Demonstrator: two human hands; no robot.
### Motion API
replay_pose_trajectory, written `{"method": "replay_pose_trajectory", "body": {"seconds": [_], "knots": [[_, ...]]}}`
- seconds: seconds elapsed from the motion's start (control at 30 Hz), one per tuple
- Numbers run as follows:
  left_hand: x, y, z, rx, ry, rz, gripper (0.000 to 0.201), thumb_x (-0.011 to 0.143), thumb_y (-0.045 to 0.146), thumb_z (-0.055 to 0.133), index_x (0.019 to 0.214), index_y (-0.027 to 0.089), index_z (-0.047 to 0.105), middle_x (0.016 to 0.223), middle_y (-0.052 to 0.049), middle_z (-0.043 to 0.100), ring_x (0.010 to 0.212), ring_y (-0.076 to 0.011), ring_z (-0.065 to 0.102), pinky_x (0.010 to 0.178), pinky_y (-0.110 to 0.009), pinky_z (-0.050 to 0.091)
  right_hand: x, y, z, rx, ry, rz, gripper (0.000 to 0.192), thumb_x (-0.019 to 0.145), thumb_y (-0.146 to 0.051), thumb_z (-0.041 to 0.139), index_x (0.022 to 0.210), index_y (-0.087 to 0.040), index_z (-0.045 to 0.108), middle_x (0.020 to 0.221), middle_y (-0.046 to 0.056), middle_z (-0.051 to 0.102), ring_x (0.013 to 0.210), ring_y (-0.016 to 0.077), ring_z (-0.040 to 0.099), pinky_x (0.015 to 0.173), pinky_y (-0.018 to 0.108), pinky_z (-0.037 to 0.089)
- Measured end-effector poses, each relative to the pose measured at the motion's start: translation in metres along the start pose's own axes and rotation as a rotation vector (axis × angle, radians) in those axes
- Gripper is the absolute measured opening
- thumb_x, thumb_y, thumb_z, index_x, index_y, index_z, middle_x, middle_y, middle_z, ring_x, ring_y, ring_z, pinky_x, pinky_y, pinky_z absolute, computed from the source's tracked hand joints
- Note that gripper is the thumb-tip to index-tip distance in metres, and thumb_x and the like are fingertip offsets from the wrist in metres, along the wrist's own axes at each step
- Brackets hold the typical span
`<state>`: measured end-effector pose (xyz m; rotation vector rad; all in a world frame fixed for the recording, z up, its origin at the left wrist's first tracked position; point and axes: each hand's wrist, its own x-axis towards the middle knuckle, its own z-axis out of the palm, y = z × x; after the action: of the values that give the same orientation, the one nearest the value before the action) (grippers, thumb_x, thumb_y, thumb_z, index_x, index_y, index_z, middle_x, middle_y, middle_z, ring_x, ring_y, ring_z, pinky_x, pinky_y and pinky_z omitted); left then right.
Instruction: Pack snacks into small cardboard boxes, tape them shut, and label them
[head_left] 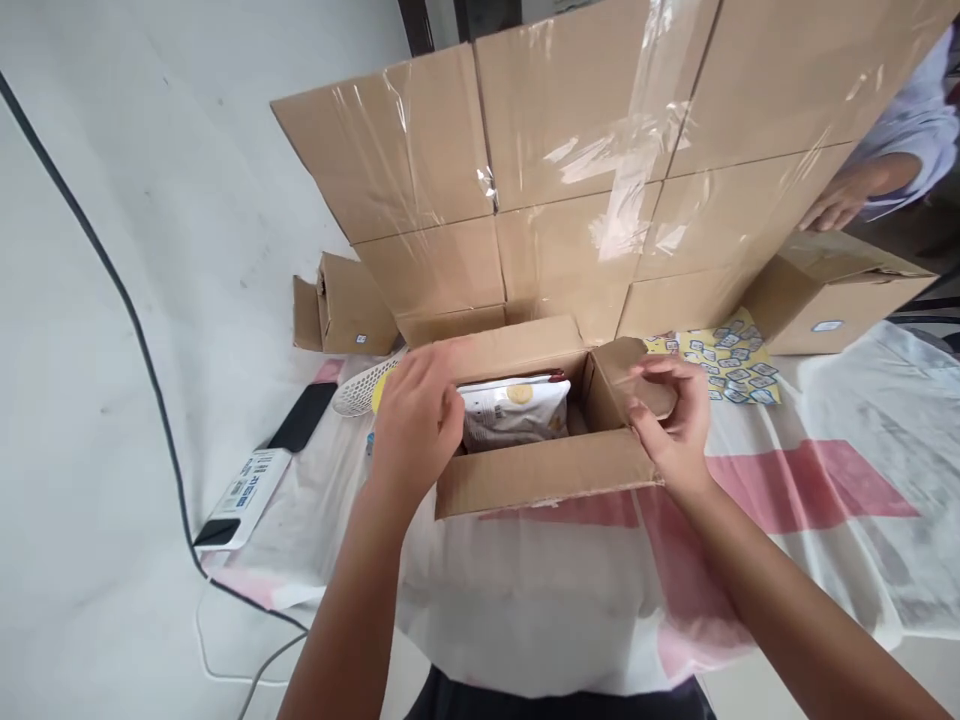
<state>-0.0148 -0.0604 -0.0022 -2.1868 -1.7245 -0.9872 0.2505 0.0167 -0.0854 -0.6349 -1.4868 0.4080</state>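
Two hands work at a small open cardboard box (540, 470) that sits on the surface (825, 520), just in front of the person. The box's long axis runs left to right across the view, and its open top faces up. The left hand (416, 425) rests on the box's left flap, fingers (442, 375) loosely curled over its edge and reaching into the opening. The right hand (675, 415) pinches the right flap (637, 375), fingers narrow and closed on the cardboard, holding it tilted inward.

Inside the box lies a white snack bag (514, 410) with a yellow round mark; its printing is too small to read. Behind the box rises a wall of large taped cartons (570, 150). A yellow sticker sheet (724, 365) lies to the right, near another small box (832, 300). At far right, another person's hand (844, 205) touches the cartons. At left lie a labelled white device (244, 495) and a black cable (112, 280).
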Motion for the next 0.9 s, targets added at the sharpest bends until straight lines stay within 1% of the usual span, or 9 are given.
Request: {"method": "replay_pose_trajectory", "body": {"seconds": [0.1, 0.2, 0.27, 0.37, 0.47, 0.57, 0.67, 0.8, 0.9], "knots": [[-0.001, 0.001, 0.006, 0.104, -0.326, -0.012, 0.034, 0.1, 0.019, 0.04, 0.111, 0.024, 0.073, 0.101, -0.004, 0.077, 0.109, -0.0254, 0.068, 0.107, -0.048, 0.045, -0.006, -0.001, 0.002, 0.032, 0.035, 0.022, 0.048, 0.082, -0.033, 0.078, 0.125, -0.031, 0.055, 0.125, 0.01, 0.059, 0.123, 0.0307, 0.058, 0.096, 0.047, 0.051], [-0.004, 0.001, 0.012, 0.119, -0.38, -0.02, 0.037, 0.102, 0.021, 0.038, 0.099, 0.024, 0.075, 0.102, -0.004, 0.078, 0.11, -0.0258, 0.068, 0.108, -0.047, 0.045, -0.006, -0.003, 0.002, 0.096, 0.009, 0.067, 0.06, 0.085, -0.042, 0.076, 0.138, -0.038, 0.048, 0.139, 0.01, 0.054, 0.125, 0.0309, 0.058, 0.093, 0.047, 0.054], [-0.009, 0.0, 0.013, 0.106, -0.27, -0.015, 0.032, 0.102, 0.021, 0.042, 0.104, 0.025, 0.074, 0.113, -0.003, 0.077, 0.117, -0.0261, 0.066, 0.113, -0.049, 0.041, -0.004, -0.005, -0.001, 0.096, -0.152, 0.068, 0.046, 0.094, -0.048, 0.065, 0.136, -0.037, 0.053, 0.133, 0.009, 0.06, 0.125, 0.0312, 0.058, 0.099, 0.051, 0.051], [-0.027, -0.006, 0.014, 0.078, 0.171, -0.154, 0.024, 0.098, 0.027, 0.055, 0.117, 0.025, 0.07, 0.139, -0.008, 0.065, 0.135, -0.0299, 0.054, 0.117, -0.052, 0.036, 0.002, -0.006, -0.007, -0.029, -0.455, 0.02, 0.038, 0.105, -0.049, 0.04, 0.115, -0.03, 0.071, 0.116, 0.008, 0.07, 0.131, 0.033, 0.05, 0.113, 0.057, 0.038], [-0.055, -0.012, 0.023, -0.151, 0.466, -0.399, 0.05, 0.1, 0.04, 0.056, 0.147, 0.026, 0.05, 0.151, -0.013, 0.054, 0.137, -0.0305, 0.052, 0.108, -0.049, 0.046, 0.004, -0.007, -0.01, -0.09, -0.517, -0.007, 0.046, 0.106, -0.049, 0.033, 0.106, -0.029, 0.075, 0.118, 0.007, 0.071, 0.134, 0.0332, 0.045, 0.118, 0.058, 0.031], [-0.075, -0.015, 0.034, -0.477, 0.245, -0.291, 0.07, 0.103, 0.062, 0.036, 0.164, 0.028, 0.023, 0.146, -0.013, 0.06, 0.14, -0.0303, 0.052, 0.114, -0.053, 0.042, 0.0, -0.008, -0.008, -0.062, -0.469, 0.053, 0.04, 0.105, -0.049, 0.038, 0.123, -0.033, 0.071, 0.135, 0.004, 0.065, 0.14, 0.0329, 0.043, 0.121, 0.058, 0.028], [-0.078, -0.021, 0.032, -0.535, 0.046, -0.127, 0.079, 0.099, 0.073, 0.028, 0.163, 0.026, 0.03, 0.136, -0.012, 0.069, 0.147, -0.0323, 0.045, 0.123, -0.057, 0.028, -0.006, -0.006, -0.003, 0.053, -0.424, 0.199, 0.05, 0.102, -0.054, 0.046, 0.149, -0.039, 0.05, 0.162, 0.0, 0.041, 0.152, 0.0328, 0.031, 0.122, 0.055, 0.033], [-0.07, -0.033, 0.01, -0.439, -0.227, 0.062, 0.093, 0.088, 0.084, 0.039, 0.162, 0.027, 0.033, 0.157, -0.013, 0.05, 0.153, -0.0369, 0.033, 0.123, -0.058, 0.029, -0.008, -0.001, 0.0, 0.164, -0.465, 0.325, 0.063, 0.098, -0.055, 0.052, 0.158, -0.041, 0.036, 0.169, -0.004, 0.03, 0.158, 0.0304, 0.023, 0.127, 0.051, 0.029], [-0.069, -0.038, -0.003, -0.3, -0.332, 0.173, 0.095, 0.086, 0.07, 0.064, 0.163, 0.027, 0.027, 0.166, -0.014, 0.037, 0.157, -0.039, 0.023, 0.124, -0.059, 0.028, -0.006, 0.001, 0.0, 0.176, -0.46, 0.344, 0.065, 0.096, -0.055, 0.055, 0.157, -0.04, 0.039, 0.169, -0.005, 0.032, 0.158, 0.0309, 0.021, 0.129, 0.052, 0.024]]}}
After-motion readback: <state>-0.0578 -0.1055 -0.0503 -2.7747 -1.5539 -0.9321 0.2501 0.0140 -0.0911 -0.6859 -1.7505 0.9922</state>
